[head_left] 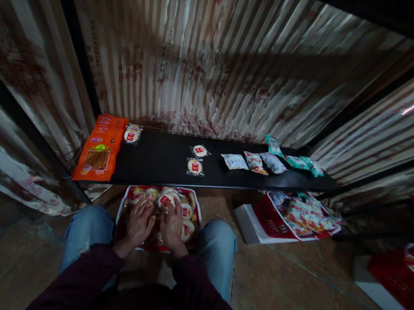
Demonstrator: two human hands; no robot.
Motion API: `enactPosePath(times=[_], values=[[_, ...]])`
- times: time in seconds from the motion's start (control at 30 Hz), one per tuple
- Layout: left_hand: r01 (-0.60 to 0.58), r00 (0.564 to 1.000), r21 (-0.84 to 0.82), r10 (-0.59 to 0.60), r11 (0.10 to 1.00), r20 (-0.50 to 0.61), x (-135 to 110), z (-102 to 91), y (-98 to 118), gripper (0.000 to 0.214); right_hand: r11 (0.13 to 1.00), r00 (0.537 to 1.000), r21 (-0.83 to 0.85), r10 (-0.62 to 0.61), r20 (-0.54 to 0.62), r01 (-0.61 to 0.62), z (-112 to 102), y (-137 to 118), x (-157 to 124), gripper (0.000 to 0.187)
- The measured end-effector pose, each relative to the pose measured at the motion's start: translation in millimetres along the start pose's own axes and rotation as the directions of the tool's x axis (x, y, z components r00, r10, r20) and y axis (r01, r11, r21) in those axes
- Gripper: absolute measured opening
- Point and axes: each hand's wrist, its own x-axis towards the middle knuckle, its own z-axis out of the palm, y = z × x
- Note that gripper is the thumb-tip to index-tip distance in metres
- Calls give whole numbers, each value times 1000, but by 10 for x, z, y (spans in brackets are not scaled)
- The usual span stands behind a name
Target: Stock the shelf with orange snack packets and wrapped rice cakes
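Both my hands reach into a red box (198, 215) of small round wrapped snacks on the floor between my knees. My left hand (140, 224) lies on the packets with its fingers spread and bent. My right hand (171, 223) has its fingers curled around one round packet (165, 201) at the top of the pile. Above the box runs a low black shelf (159, 160) with two of the same round packets (195, 165) side by side near its middle and one more (131, 135) at the left.
Orange packets (99, 151) are stacked at the shelf's left end. White, beige and teal snack bags (255, 161) lie along its right part. Open red-and-white boxes (291, 215) of packets sit on the tiled floor to the right. Corrugated metal walls close in behind.
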Motion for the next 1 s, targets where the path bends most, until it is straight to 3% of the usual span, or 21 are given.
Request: enactPosePath(times=[0.17,0.4,0.77,1.0], values=[[-36,994,25,34,999,102,-174,136,72,41,997,997,-69,40,-67,-45,-70,321,-97,44],[-95,974,73,78,993,213,-342,307,167,45,992,996,-122,-18,-85,7,20,652,-315,40],[-111,958,65,89,992,272,-388,264,170,56,988,995,-120,-99,-26,95,132,627,-382,39],[-15,957,18,9,1000,289,-377,305,164,70,991,996,-100,-91,0,91,108,553,-384,40]])
